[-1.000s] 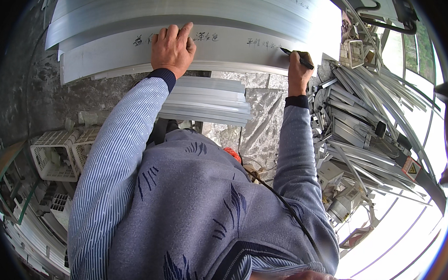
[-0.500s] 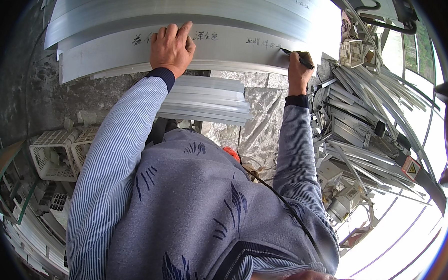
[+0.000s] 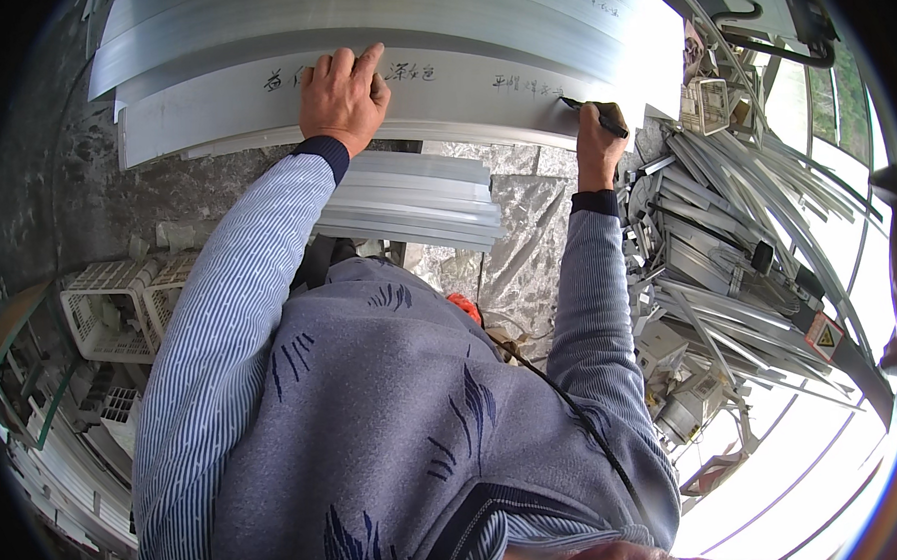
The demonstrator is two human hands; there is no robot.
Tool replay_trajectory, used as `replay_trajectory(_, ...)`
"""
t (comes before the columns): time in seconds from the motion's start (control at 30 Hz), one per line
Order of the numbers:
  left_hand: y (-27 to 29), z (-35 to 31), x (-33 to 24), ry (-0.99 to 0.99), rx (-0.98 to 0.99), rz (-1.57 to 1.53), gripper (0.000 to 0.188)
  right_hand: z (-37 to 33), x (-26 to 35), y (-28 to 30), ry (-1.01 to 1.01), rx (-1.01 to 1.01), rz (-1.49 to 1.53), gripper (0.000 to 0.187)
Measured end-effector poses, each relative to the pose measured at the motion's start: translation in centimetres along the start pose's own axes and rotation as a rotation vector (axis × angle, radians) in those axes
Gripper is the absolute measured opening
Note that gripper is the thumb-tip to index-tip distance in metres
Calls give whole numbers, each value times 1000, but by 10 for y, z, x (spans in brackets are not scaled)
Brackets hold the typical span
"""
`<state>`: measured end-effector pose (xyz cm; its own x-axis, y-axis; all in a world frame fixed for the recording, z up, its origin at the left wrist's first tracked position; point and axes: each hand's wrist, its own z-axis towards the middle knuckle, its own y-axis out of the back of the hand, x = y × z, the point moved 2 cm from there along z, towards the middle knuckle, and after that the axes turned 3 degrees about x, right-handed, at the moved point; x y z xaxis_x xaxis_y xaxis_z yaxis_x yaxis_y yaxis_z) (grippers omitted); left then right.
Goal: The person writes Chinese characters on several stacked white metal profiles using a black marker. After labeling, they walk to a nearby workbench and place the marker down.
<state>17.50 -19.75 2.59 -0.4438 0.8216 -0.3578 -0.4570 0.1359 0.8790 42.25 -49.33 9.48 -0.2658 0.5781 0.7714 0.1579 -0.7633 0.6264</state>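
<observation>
While our left hand point(image 3: 348, 99) rested palm down on the pale panel point(image 3: 211, 110), we had its fingers bent, with one stretched out apart from the rest. Our right hand point(image 3: 600, 148) had its fingers clamped around a black marker point(image 3: 614, 123), its tip pointing up-left at the end of a handwritten line point(image 3: 525, 83) on that same panel; we couldn't tell if the tip touched. The panel lay crosswise in front of us, near the top of the view, at the near edge of a stack of silver profiles point(image 3: 357, 16). We saw more handwriting point(image 3: 414, 73) just beside our left hand, on its right.

Between our arms, nearer our body, lay a bundle of shorter metal strips point(image 3: 415, 209), next to a crinkled silvery sheet point(image 3: 527, 242). Off to our right we had a messy pile of metal offcuts point(image 3: 702, 249) and a pale basket point(image 3: 704, 107); to our left, a white plastic crate point(image 3: 111, 345). Both our sleeves were striped, with dark cuffs.
</observation>
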Motion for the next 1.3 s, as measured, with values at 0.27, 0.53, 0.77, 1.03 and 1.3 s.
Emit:
replay_trajectory(0.27,-1,0,0,0,-4,-2,44,-2,7,-1,-26,-76,-33,14)
replay_trajectory(0.53,0,1,0,-1,0,3,44,-6,3,-1,19,-55,43,14)
replay_trajectory(0.77,0,1,0,-1,8,12,45,-10,6,-8,33,-53,18,12)
replay_trajectory(1.03,0,1,0,9,8,6,43,-12,11,-5,-45,-168,20,13)
replay_trajectory(1.3,0,0,0,-1,11,5,44,-13,6,-7,-8,-74,37,13)
